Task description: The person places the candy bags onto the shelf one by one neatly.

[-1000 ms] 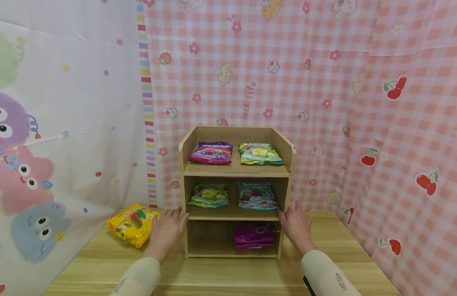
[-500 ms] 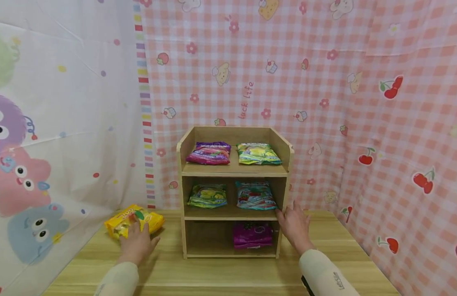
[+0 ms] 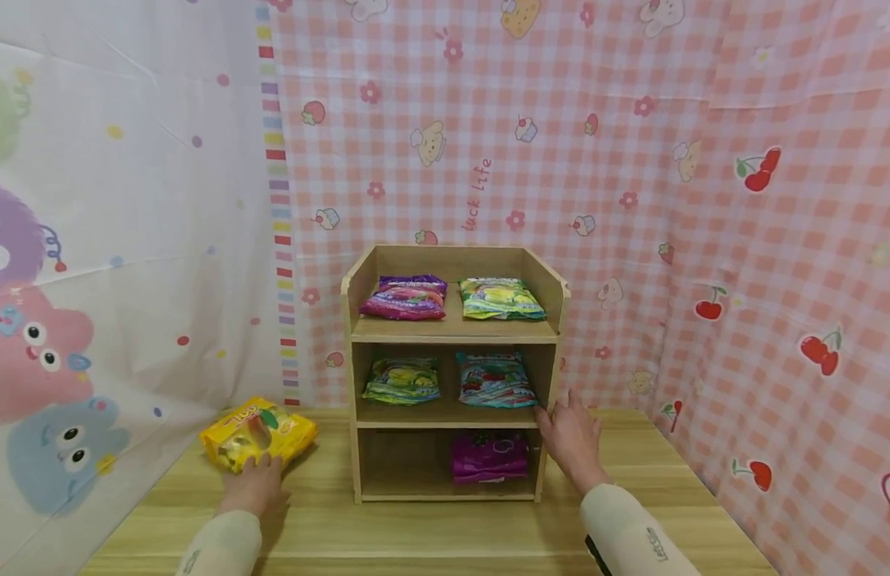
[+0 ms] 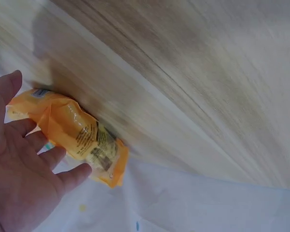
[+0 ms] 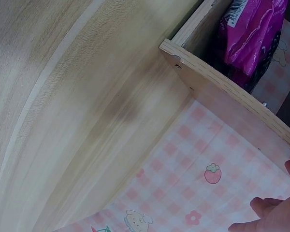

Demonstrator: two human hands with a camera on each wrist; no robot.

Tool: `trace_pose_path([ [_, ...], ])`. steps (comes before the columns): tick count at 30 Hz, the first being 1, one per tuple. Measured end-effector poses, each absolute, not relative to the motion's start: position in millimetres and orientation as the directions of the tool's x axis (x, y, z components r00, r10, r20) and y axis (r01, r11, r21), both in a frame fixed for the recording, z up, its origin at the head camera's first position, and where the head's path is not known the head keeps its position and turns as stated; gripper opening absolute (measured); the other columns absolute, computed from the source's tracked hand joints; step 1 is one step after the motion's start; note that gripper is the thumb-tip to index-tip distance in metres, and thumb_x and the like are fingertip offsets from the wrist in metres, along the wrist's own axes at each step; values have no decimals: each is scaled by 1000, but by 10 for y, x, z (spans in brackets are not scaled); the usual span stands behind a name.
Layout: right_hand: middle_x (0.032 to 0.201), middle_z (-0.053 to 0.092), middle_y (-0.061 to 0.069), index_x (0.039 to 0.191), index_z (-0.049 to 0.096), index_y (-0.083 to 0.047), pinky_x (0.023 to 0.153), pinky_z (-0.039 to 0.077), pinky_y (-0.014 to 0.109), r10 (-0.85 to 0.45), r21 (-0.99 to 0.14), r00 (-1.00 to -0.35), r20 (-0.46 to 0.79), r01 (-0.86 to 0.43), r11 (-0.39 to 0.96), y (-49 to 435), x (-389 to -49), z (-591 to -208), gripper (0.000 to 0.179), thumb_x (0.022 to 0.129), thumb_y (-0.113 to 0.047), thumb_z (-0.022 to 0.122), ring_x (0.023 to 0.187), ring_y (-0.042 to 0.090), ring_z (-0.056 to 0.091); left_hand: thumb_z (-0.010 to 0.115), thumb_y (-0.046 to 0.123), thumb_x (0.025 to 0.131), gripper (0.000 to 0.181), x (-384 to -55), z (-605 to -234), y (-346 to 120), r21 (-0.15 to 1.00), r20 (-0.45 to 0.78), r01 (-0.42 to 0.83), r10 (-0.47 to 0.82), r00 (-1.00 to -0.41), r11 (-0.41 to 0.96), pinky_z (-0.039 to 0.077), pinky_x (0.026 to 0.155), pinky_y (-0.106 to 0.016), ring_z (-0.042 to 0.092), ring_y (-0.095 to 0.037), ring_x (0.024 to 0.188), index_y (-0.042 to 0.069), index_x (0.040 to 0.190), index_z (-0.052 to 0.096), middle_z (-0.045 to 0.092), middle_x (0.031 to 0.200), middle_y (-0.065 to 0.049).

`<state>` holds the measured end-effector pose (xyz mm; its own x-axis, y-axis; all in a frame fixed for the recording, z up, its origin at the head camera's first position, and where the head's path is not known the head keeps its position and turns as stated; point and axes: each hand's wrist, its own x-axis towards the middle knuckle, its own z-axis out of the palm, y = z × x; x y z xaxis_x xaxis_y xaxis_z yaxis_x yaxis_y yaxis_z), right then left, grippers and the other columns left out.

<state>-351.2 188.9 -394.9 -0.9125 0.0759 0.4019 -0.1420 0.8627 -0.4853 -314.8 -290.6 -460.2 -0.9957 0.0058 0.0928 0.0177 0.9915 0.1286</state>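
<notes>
My left hand (image 3: 254, 484) is at the near edge of a yellow candy bag (image 3: 259, 432) lying on the table at the left. In the left wrist view its fingers are spread and slightly bent beside the bag, with the thumb apart; whether they touch it I cannot tell. My right hand (image 3: 572, 440) rests with its fingertips against the right side of a small three-tier wooden shelf (image 3: 445, 426). On the lowest tier's right half stands a purple bag (image 3: 490, 458). The right wrist view shows only a few right-hand fingertips (image 5: 275, 212) by the side panel.
The top tier bears a magenta-purple bag (image 3: 404, 298) and a yellow-green bag (image 3: 500, 299). On the middle tier lie a green bag (image 3: 402, 381) and a teal bag (image 3: 496, 381). Patterned cloth (image 3: 445, 120) hangs behind and beside the wooden table (image 3: 416, 532).
My left hand has left the shelf's left side, moved left over the yellow bag, then drawn back to its near edge. The right hand stays at the shelf.
</notes>
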Motion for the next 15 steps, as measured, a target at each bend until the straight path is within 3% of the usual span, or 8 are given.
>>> trace_pose_path([
  [3, 154, 23, 34, 104, 66, 8, 106, 11, 75, 77, -483, -911, 406, -142, 864, 1893, -3516, -3948, 46, 102, -34, 48, 139, 53, 27, 72, 24, 87, 48, -3156, -4622, -2924, 106, 108, 34, 22, -994, 994, 37, 88, -76, 46, -56, 118, -8, 120, 59, 54, 125, -33],
  [7, 154, 23, 34, 104, 66, 7, 106, 10, 75, 75, -485, -914, 399, -141, 863, 1900, -3507, -3953, 46, 103, -34, 47, 139, 53, 26, 72, 24, 88, 27, -3162, -4693, -3002, 66, 209, 87, 72, -975, 994, 50, 75, -63, 63, -44, 86, -3, 91, 67, 66, 90, -22],
  [10, 154, 23, 35, 105, 65, 8, 106, 10, 75, 74, -485, -917, 393, -138, 864, 1899, -3495, -3956, 46, 103, -34, 47, 139, 53, 26, 70, 24, 90, 27, -3139, -4747, -3095, 49, 329, 145, 121, -937, 988, 52, 62, -54, 64, -35, 65, 3, 74, 65, 65, 71, -14],
  [15, 153, 24, 35, 100, 66, 6, 106, 11, 75, 77, -486, -916, 394, -137, 863, 1887, -3496, -3956, 44, 103, -34, 47, 138, 54, 28, 63, 26, 95, 35, -3061, -4753, -3279, 54, 361, 187, 155, -920, 981, 49, 58, -50, 58, -26, 54, 10, 63, 61, 61, 61, -5],
])
